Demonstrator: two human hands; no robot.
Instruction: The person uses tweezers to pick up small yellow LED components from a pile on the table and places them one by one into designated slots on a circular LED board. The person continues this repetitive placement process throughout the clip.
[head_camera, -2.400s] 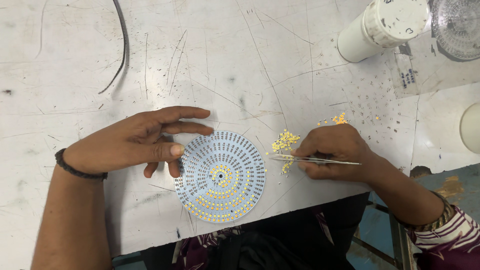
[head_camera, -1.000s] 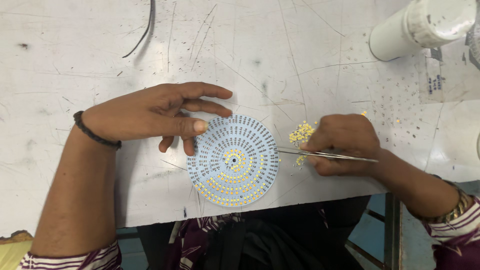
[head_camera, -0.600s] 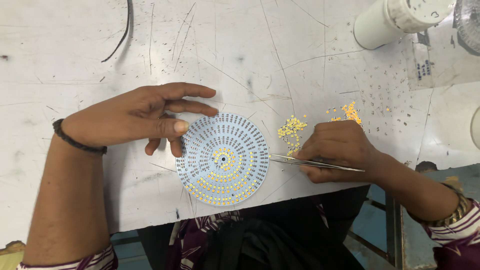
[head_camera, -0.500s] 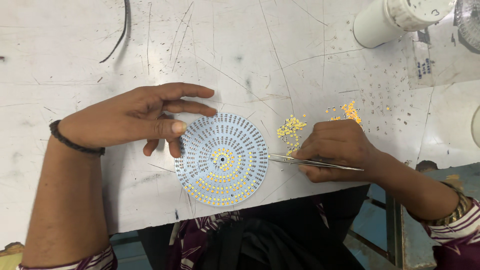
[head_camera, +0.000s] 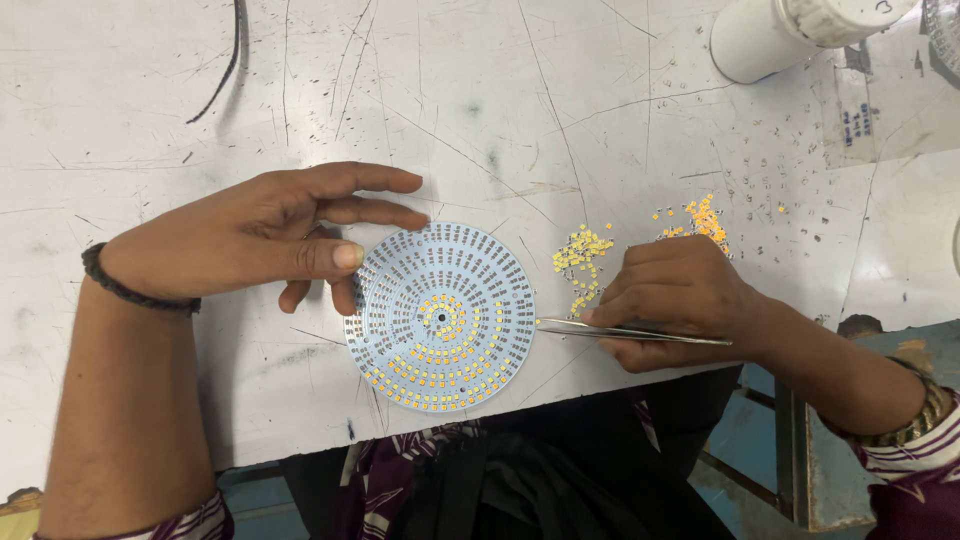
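Since half a second ago almost nothing has shifted: our left hand (head_camera: 265, 235) keeps its place at the upper left edge of the round board (head_camera: 440, 316), and our right hand (head_camera: 680, 300) has stayed beside the board's right edge with the tweezers (head_camera: 625, 331).

We rest the left hand flat on the white table (head_camera: 480, 110), fingers stretched out and slightly spread, holding nothing; the fingertip of one finger touches the rim of the board and steadies it. A dark band (head_camera: 135, 290) circles that wrist.

We pinch the thin metal tweezers in the right hand, closed around them, with the tips pointing left and lying just at the right rim of the board. Whether the tips grip a chip we cannot tell; they are too fine to see.

We see the board lying flat near the front edge of the table, between our two hands. It is a pale disc with rings of small pads; yellow chips fill the centre rings and the lower outer rings, while the upper rings look bare.

Just above our right hand lie two loose heaps of yellow chips (head_camera: 582, 252), one close to the board and another (head_camera: 700, 218) further right. A white cylinder (head_camera: 770, 35) lies at the far right of the table, and a black cable (head_camera: 232, 55) curves across the far left.
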